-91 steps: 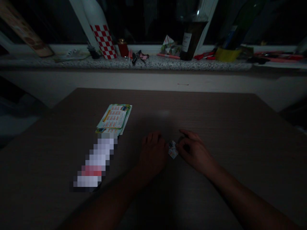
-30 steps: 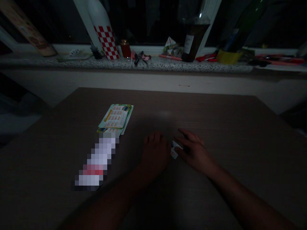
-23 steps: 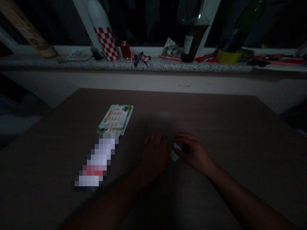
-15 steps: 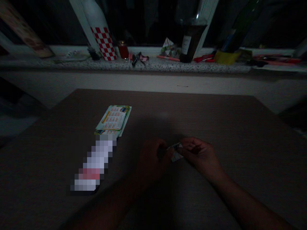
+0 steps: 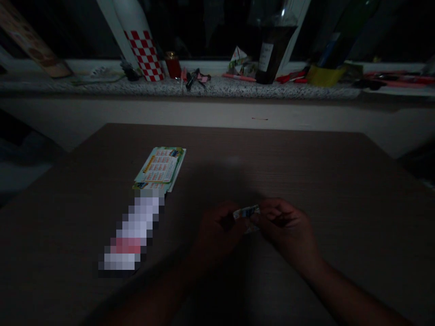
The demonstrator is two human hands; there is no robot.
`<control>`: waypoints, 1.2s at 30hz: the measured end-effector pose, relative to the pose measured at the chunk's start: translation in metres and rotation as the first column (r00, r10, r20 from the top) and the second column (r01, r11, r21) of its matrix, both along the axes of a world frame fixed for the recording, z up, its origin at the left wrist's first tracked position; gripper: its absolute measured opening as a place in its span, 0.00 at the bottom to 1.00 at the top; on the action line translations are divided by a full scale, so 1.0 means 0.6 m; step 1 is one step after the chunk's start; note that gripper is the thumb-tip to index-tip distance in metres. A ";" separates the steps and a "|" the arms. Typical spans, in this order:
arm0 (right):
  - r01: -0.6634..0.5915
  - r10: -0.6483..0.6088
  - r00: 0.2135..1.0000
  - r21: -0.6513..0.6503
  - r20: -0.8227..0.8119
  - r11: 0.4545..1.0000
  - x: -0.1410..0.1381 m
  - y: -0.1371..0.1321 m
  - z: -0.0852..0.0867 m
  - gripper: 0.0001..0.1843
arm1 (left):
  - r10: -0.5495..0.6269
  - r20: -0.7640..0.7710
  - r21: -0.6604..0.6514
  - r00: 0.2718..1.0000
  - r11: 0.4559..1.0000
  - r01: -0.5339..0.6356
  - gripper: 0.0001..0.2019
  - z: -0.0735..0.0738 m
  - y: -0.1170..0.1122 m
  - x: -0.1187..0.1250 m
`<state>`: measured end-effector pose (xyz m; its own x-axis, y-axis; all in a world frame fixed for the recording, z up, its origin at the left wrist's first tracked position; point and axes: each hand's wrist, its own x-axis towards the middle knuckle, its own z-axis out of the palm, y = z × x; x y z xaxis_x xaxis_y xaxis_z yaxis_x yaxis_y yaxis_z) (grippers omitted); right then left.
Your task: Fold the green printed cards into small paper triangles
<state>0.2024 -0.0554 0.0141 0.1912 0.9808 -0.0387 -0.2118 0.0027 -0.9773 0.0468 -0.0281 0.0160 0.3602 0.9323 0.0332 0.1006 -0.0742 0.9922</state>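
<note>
Between my two hands is a small piece of folded printed paper [image 5: 247, 211], pale with dark marks, above the dark table. My left hand [image 5: 219, 228] pinches its left side, the thumb lying over its lower edge. From the other side my right hand [image 5: 287, 224] grips it between thumb and fingers. Both thumbs nearly meet at the paper's middle and hide part of it. The light is dim, so its print cannot be read.
A stack of printed cards [image 5: 159, 166] lies on the wooden table [image 5: 306, 167] at the left, with a blurred-out rectangular object [image 5: 136, 226] below it. On the windowsill [image 5: 217, 90] stand a red-checked bottle [image 5: 146, 54], a red jar [image 5: 172, 65], a dark bottle [image 5: 272, 54] and pens.
The paper in my hands has changed shape: its top edge is now a wider strip and less shows below my thumbs. Both hands sit slightly lower in view.
</note>
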 end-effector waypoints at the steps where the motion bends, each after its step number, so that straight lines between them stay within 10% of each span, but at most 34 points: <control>1: 0.000 0.000 1.000 0.009 0.007 1.000 0.000 0.000 0.000 0.09 | 0.000 0.009 0.007 1.000 1.000 0.000 0.06 0.000 0.000 0.000; 36: -0.039 0.038 0.983 -0.001 0.182 0.999 0.019 0.000 0.017 0.12 | -0.137 -0.023 -0.026 0.990 0.990 0.136 0.12 0.022 0.019 -0.026</control>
